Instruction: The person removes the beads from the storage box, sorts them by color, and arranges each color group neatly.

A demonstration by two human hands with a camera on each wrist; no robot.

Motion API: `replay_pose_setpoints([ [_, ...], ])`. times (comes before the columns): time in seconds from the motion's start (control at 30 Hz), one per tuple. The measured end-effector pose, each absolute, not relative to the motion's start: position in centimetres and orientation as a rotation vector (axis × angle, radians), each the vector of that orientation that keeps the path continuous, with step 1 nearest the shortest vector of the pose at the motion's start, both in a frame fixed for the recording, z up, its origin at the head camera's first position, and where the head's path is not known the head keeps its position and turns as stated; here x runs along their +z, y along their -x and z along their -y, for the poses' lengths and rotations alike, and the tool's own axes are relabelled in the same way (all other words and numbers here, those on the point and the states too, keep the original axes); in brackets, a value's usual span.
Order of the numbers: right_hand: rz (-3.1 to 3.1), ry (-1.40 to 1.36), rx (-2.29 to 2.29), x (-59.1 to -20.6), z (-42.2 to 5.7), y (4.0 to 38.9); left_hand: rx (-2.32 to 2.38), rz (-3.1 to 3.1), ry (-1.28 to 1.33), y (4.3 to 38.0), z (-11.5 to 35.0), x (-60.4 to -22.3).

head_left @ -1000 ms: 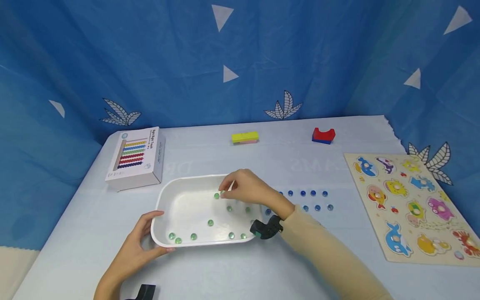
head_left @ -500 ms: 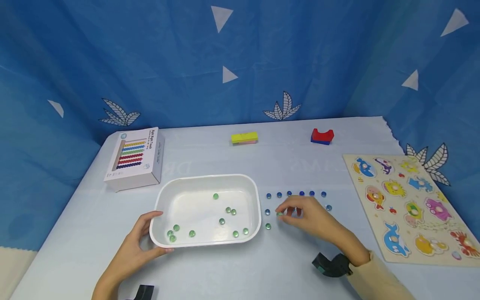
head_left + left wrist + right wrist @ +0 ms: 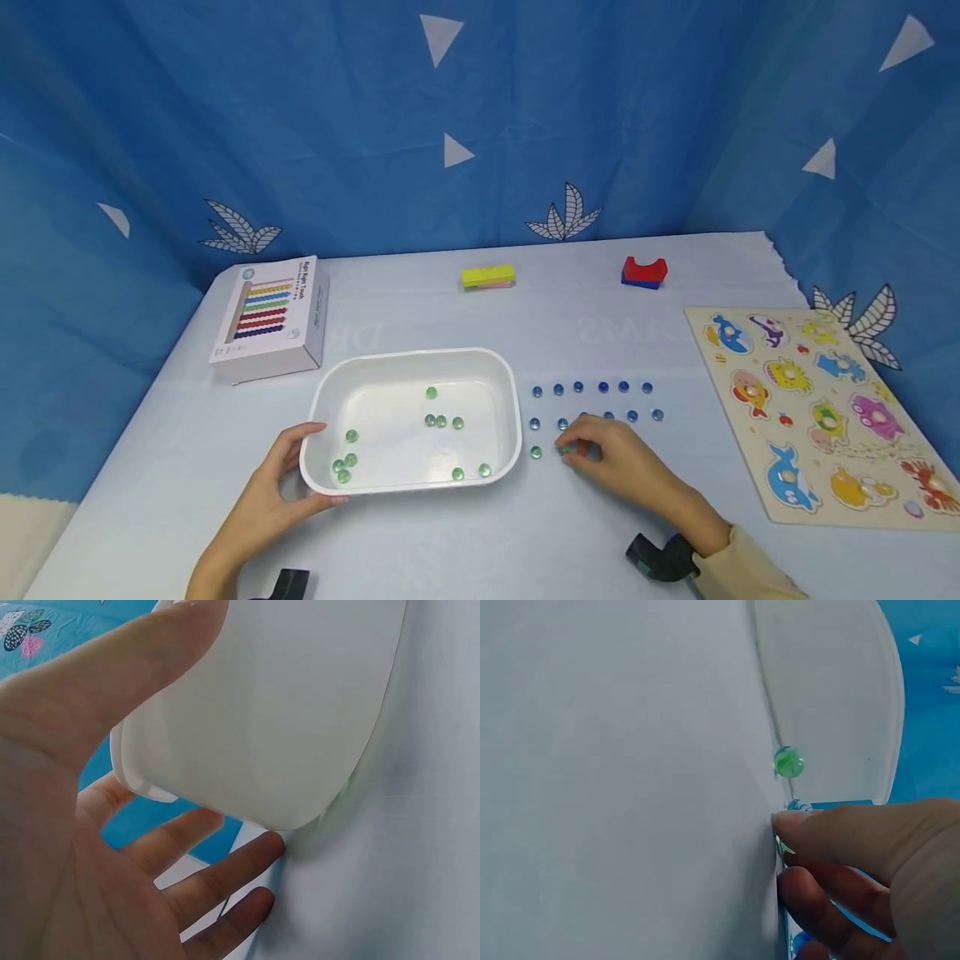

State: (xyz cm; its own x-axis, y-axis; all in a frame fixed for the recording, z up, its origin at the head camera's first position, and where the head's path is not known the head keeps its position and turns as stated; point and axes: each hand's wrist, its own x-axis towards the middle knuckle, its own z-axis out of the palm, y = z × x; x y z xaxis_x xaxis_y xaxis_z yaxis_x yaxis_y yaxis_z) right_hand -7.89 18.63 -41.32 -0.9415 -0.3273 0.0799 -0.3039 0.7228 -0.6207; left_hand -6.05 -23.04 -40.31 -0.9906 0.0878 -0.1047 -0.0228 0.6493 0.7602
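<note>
L hand [image 3: 264, 497]: grip curled round tray's [image 3: 390, 408] L end, prob. to steady it. Loose greens [image 3: 441, 422] inside; walls prob. stop them rolling off. R hand [image 3: 617, 457]: fingertip grip pinching 1 green marble [image 3: 563, 450] at/nr worktop [image 3: 465, 550], just R of another green [image 3: 536, 452], prob. to keep spacing. Beyond: 2 rows of blues [image 3: 603, 387], apparently lined up for order. Box [image 3: 273, 312] well back, prob. for elbow room.

We see a play corner, at home or elsewhere we cannot tell: blue patterned curtains [image 3: 330, 108] hang behind a cloth-covered table [image 3: 420, 550] with marbles [image 3: 536, 452], an animal puzzle [image 3: 821, 458], toy blocks [image 3: 489, 275] and a bead-toy box [image 3: 273, 304].
</note>
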Motion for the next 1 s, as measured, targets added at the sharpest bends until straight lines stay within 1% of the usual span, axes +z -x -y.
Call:
replay_pose_setpoints([
  [0.37, -2.852, 0.534, -1.023, -41.3, -18.8, 7.8, 1.274, -2.739, -0.069, 6.0, 23.0, -40.2],
  [0.53, -2.849, 0.531, -0.996, -40.7, -19.0, 7.9, 1.284, -2.741, -0.069, 6.0, 23.0, -40.3],
  [0.8, -2.913, 0.556, -0.996, -37.7, -19.0, 9.0, 1.277, -2.746, -0.062, 6.0, 23.0, -40.4],
  [1.0, -2.791, 0.631, -0.961, -34.5, -15.9, 10.9, 1.274, -2.748, -0.084, 6.0, 23.1, -40.5],
])
